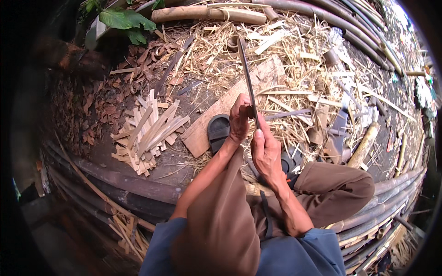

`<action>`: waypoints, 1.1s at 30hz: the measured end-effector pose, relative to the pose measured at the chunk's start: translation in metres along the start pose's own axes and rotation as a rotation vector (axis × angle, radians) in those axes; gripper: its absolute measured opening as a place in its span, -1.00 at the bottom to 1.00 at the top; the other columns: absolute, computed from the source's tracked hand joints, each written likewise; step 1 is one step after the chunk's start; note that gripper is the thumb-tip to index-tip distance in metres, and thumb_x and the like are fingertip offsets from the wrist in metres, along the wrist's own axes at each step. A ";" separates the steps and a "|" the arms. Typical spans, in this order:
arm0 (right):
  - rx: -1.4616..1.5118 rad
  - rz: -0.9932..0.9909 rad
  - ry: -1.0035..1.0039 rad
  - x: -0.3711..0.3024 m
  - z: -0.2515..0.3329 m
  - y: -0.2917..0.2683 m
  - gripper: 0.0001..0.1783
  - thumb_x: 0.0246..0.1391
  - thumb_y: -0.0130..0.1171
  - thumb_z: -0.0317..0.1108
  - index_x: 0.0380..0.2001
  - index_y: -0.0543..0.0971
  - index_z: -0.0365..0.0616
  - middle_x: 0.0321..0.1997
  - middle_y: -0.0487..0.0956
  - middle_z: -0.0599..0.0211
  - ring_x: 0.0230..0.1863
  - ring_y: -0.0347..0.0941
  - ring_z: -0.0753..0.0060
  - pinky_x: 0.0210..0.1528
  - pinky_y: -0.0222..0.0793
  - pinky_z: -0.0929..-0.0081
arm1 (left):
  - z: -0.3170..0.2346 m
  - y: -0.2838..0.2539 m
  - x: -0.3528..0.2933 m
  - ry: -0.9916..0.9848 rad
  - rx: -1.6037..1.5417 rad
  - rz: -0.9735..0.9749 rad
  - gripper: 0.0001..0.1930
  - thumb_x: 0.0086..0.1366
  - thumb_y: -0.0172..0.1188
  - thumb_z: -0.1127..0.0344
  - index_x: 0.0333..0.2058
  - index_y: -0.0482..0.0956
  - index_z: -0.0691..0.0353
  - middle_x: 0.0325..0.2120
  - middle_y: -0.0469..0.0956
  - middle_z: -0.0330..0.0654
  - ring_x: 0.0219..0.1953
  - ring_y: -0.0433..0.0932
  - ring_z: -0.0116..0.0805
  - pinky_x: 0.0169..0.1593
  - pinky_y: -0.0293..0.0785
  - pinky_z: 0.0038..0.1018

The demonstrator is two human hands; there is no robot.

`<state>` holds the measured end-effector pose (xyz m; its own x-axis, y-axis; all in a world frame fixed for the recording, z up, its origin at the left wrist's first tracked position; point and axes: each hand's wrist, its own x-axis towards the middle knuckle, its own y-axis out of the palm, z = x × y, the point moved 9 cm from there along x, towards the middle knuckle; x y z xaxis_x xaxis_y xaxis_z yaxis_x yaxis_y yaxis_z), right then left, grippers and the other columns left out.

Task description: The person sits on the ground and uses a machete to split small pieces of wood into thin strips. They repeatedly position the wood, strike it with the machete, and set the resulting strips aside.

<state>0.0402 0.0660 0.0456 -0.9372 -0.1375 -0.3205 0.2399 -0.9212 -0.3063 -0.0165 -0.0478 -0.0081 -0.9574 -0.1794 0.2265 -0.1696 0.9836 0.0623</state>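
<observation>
A long, narrow dark strip (247, 73), seen nearly edge-on and looking like bamboo, points away from me in front of my knees. Its near end is pinched by my right hand (268, 154), thumb on top and index finger along its side. Close against the strip, my left hand (238, 120) is curled into a fist by my left knee. A small dark piece shows between that fist and the strip; I cannot make out what it is. Below lies a flat wooden board (212, 115), slanting across the ground.
A heap of pale split slats (147, 131) lies at left. Shavings (294, 60) litter the ground beyond the board. Bamboo poles (331, 18) run along the far side, with more poles (129, 181) beside me. A black sandal (218, 131) rests by the board. Green leaves (122, 19) hang at far left.
</observation>
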 end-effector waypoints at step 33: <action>0.159 0.034 -0.035 0.024 -0.033 -0.023 -0.40 0.24 0.02 -0.18 0.32 0.25 -0.05 -0.50 0.50 0.31 -0.50 0.30 0.57 -0.36 0.31 0.50 | 0.013 -0.023 0.014 -0.159 0.209 0.041 -0.64 0.33 0.01 0.37 0.08 0.28 0.28 -0.13 0.51 0.02 -0.05 0.53 -0.16 -0.03 0.47 -0.34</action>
<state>0.0205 0.0959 0.0150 -0.9380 -0.1795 -0.2965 0.2312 -0.9614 -0.1495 -0.0295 -0.0728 -0.0192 -0.9863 -0.1502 0.0679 -0.1590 0.9758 -0.1501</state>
